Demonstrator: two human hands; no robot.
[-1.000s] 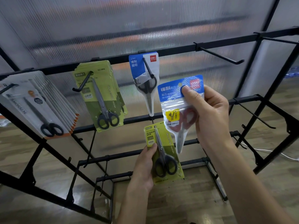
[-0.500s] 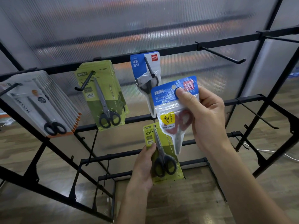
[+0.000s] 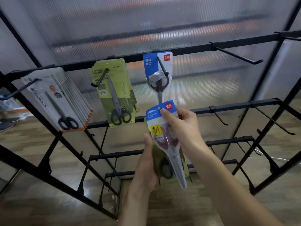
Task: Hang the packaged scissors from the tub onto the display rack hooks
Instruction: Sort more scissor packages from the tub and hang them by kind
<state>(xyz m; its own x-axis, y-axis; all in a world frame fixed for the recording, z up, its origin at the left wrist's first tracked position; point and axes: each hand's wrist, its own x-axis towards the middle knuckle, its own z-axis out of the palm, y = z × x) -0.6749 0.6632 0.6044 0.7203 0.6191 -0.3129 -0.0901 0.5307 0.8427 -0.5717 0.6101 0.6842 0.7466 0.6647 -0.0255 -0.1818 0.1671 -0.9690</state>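
I am seeing my two hands holding two packs: right hand (image 3: 180,128) pinching the "deli" pack (image 3: 162,128), left hand (image 3: 146,162) gripping the green pack (image 3: 157,158).

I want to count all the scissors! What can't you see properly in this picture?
- Green pack, head view: mostly hidden behind the blue-topped pack and the hands, left hand, right hand.
- White packs and green stack: overlapped, so uncountable.
- Small print on hung blue pack: blurred.
- The tub: out of view.
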